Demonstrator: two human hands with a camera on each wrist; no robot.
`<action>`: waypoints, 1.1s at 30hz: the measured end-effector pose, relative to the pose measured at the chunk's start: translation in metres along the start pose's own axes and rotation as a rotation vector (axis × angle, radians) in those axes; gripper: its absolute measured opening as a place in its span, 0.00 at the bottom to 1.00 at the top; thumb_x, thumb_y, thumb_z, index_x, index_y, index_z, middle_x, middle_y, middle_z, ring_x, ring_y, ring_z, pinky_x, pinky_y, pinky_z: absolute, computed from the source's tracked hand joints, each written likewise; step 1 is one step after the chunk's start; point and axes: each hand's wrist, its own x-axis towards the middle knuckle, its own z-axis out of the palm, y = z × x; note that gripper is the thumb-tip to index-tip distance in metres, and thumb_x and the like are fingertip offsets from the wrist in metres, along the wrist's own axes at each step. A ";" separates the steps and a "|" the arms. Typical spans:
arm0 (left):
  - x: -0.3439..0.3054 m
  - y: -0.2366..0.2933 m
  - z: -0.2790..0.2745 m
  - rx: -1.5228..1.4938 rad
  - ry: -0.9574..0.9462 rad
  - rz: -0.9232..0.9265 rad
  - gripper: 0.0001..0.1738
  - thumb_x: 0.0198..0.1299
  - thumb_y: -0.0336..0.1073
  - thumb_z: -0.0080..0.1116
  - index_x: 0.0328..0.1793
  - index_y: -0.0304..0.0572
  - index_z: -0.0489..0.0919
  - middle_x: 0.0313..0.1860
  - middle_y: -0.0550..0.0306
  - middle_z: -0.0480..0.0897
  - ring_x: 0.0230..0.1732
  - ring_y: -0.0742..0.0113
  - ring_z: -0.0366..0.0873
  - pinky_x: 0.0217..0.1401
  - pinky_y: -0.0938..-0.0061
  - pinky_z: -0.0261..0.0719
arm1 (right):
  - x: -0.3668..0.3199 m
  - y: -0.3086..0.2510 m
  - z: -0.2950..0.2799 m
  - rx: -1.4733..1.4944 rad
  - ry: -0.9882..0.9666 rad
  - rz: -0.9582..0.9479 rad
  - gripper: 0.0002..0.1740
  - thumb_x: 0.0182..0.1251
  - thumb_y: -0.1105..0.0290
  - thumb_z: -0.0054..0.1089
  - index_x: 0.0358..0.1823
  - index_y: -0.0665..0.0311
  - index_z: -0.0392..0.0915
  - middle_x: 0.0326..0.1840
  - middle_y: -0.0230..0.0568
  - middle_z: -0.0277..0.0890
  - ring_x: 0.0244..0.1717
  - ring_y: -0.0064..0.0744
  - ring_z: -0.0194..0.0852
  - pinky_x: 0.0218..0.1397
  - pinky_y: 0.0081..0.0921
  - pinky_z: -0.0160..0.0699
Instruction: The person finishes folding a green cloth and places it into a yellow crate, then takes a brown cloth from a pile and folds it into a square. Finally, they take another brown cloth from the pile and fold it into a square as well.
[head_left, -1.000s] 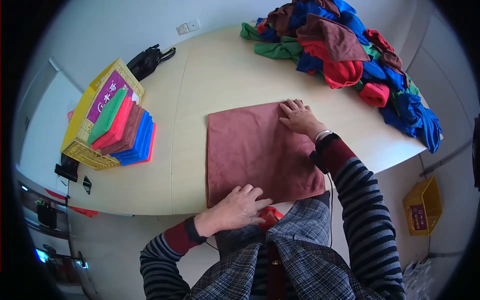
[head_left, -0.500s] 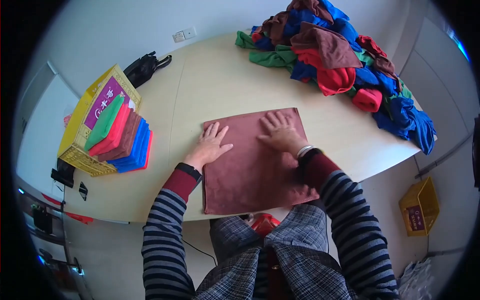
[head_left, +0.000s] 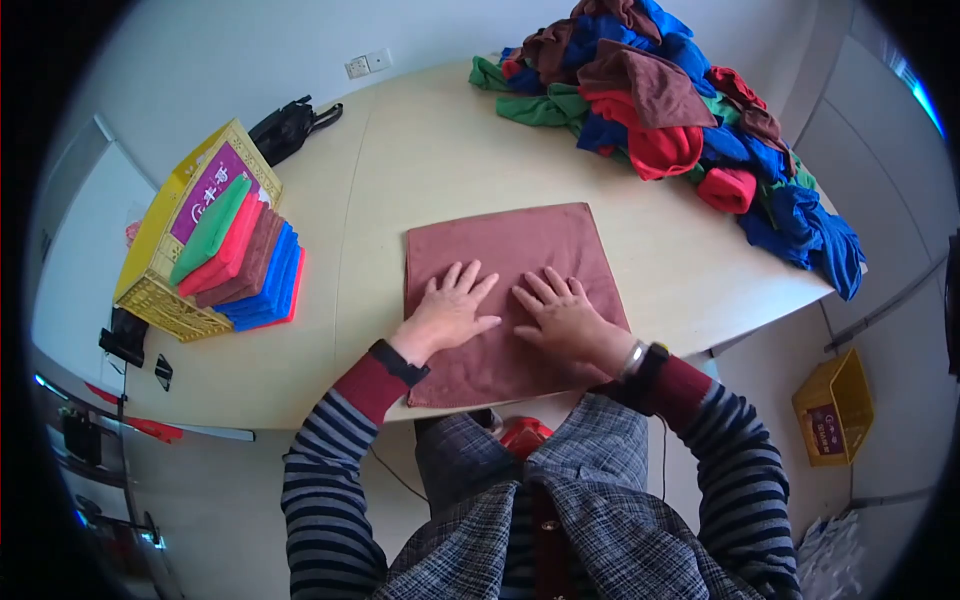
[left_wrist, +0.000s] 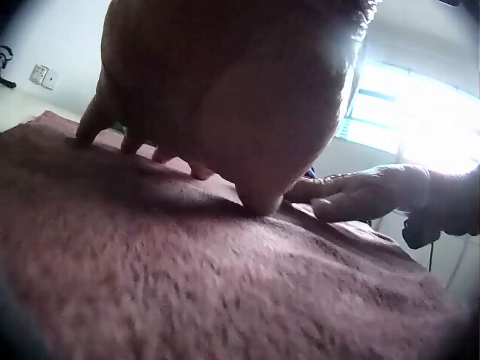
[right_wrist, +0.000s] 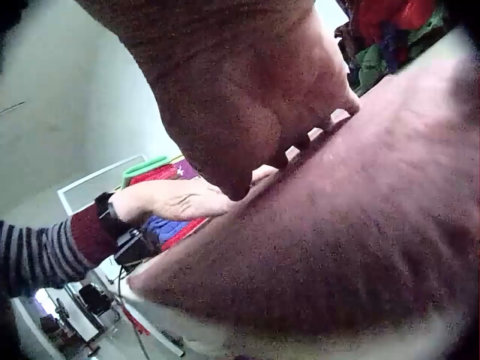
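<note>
A brown towel (head_left: 510, 240) lies spread flat at the table's front edge, roughly square. On its left half rests my left hand (head_left: 448, 312), fingers spread and pointing away from me. My right hand (head_left: 566, 322) lies on the right half in the same way, its thumb toward the left one. In the left wrist view, the fingertips of the left hand (left_wrist: 225, 112) touch the towel's fuzzy surface (left_wrist: 187, 285). The right wrist view has the right hand (right_wrist: 247, 97) with its fingertips down on the cloth, palm arched above it.
At the left, a stack of folded towels (head_left: 245, 265) in green, red, brown and blue stands against a yellow basket (head_left: 150, 262). A heap of crumpled towels (head_left: 660, 110) covers the back right of the table (head_left: 400, 160). Behind the basket is a black bag (head_left: 290, 130); another yellow basket (head_left: 835, 410) is on the floor.
My left hand has come up from the towel's near edge to its left side, then inward. The right hand has moved from the far right corner toward the middle and nearer me.
</note>
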 end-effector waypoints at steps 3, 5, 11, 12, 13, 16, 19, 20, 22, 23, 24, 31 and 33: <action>-0.025 -0.010 0.012 -0.033 -0.031 0.003 0.40 0.74 0.59 0.46 0.85 0.50 0.56 0.87 0.45 0.49 0.86 0.44 0.46 0.83 0.44 0.50 | -0.052 0.010 0.006 -0.028 0.117 -0.110 0.39 0.74 0.46 0.53 0.80 0.56 0.60 0.84 0.46 0.54 0.84 0.53 0.46 0.84 0.55 0.45; -0.048 -0.033 0.020 -0.048 -0.020 -0.015 0.39 0.73 0.58 0.47 0.85 0.50 0.56 0.87 0.45 0.50 0.85 0.44 0.48 0.83 0.44 0.51 | -0.081 0.035 0.005 -0.010 0.134 -0.097 0.38 0.73 0.48 0.55 0.80 0.55 0.61 0.84 0.46 0.54 0.84 0.52 0.47 0.84 0.53 0.46; -0.118 -0.047 0.036 -0.008 0.109 -0.162 0.38 0.68 0.49 0.59 0.82 0.48 0.63 0.85 0.45 0.56 0.83 0.45 0.54 0.83 0.48 0.53 | -0.131 0.058 -0.016 0.047 0.102 0.087 0.38 0.68 0.56 0.62 0.78 0.57 0.63 0.83 0.47 0.55 0.83 0.51 0.50 0.84 0.50 0.47; -0.121 -0.037 0.036 -0.009 0.105 -0.159 0.38 0.68 0.49 0.59 0.82 0.48 0.63 0.85 0.45 0.56 0.83 0.45 0.54 0.83 0.48 0.53 | -0.132 0.057 -0.016 0.040 0.137 0.061 0.38 0.68 0.57 0.63 0.78 0.57 0.64 0.82 0.47 0.56 0.82 0.52 0.51 0.84 0.50 0.47; -0.120 -0.021 0.037 -0.053 0.171 -0.102 0.38 0.67 0.47 0.61 0.81 0.47 0.65 0.84 0.45 0.57 0.83 0.45 0.54 0.83 0.48 0.52 | -0.131 0.057 -0.017 0.029 0.174 0.031 0.38 0.67 0.59 0.64 0.78 0.58 0.64 0.82 0.47 0.57 0.82 0.52 0.52 0.84 0.50 0.48; -0.116 0.030 0.042 -0.106 0.288 0.034 0.38 0.65 0.46 0.63 0.80 0.45 0.66 0.83 0.44 0.59 0.83 0.44 0.55 0.83 0.48 0.51 | -0.108 0.003 -0.013 0.177 0.196 -0.097 0.39 0.66 0.58 0.66 0.77 0.58 0.65 0.81 0.46 0.58 0.82 0.51 0.52 0.84 0.51 0.47; -0.122 0.046 0.048 -0.127 0.333 0.128 0.39 0.63 0.46 0.64 0.79 0.44 0.67 0.82 0.44 0.60 0.82 0.44 0.55 0.84 0.49 0.51 | -0.101 -0.032 0.009 0.230 0.219 -0.223 0.41 0.64 0.57 0.69 0.77 0.58 0.65 0.82 0.45 0.59 0.83 0.50 0.51 0.84 0.51 0.47; -0.125 0.050 0.051 -0.137 0.330 0.136 0.40 0.62 0.45 0.66 0.79 0.45 0.67 0.82 0.44 0.61 0.82 0.44 0.55 0.84 0.49 0.51 | -0.105 -0.030 0.012 0.229 0.215 -0.214 0.41 0.64 0.57 0.69 0.77 0.58 0.65 0.82 0.45 0.59 0.83 0.50 0.51 0.84 0.51 0.47; -0.132 0.054 0.056 -0.151 0.324 0.149 0.40 0.61 0.44 0.67 0.79 0.45 0.67 0.82 0.44 0.61 0.82 0.44 0.55 0.84 0.49 0.51 | -0.116 -0.019 0.016 0.137 0.217 -0.184 0.43 0.63 0.56 0.70 0.78 0.56 0.63 0.82 0.44 0.57 0.84 0.50 0.49 0.85 0.51 0.46; -0.139 0.050 0.060 -0.158 0.337 0.145 0.41 0.59 0.42 0.68 0.79 0.45 0.67 0.81 0.44 0.61 0.82 0.44 0.56 0.84 0.49 0.52 | -0.123 -0.014 0.017 0.095 0.216 -0.166 0.44 0.63 0.56 0.71 0.79 0.56 0.62 0.83 0.44 0.57 0.84 0.49 0.49 0.85 0.51 0.46; -0.144 0.046 0.063 -0.166 0.353 0.139 0.41 0.57 0.40 0.70 0.78 0.45 0.68 0.81 0.44 0.62 0.81 0.45 0.57 0.83 0.50 0.53 | -0.131 -0.007 0.016 0.096 0.211 -0.157 0.44 0.63 0.56 0.71 0.79 0.56 0.62 0.83 0.44 0.57 0.84 0.49 0.49 0.85 0.51 0.46; -0.163 0.026 0.077 -0.198 0.483 0.090 0.38 0.52 0.30 0.72 0.72 0.42 0.74 0.76 0.47 0.70 0.76 0.46 0.66 0.78 0.55 0.65 | -0.169 0.040 -0.002 -0.023 0.210 0.155 0.47 0.58 0.61 0.74 0.80 0.52 0.61 0.82 0.43 0.58 0.83 0.51 0.51 0.84 0.51 0.50; -0.167 0.022 0.079 -0.269 0.537 0.061 0.33 0.52 0.28 0.72 0.67 0.40 0.78 0.73 0.48 0.74 0.73 0.47 0.71 0.75 0.57 0.70 | -0.173 0.042 0.001 0.034 0.241 0.159 0.46 0.58 0.63 0.74 0.79 0.52 0.62 0.82 0.43 0.59 0.83 0.50 0.52 0.84 0.50 0.51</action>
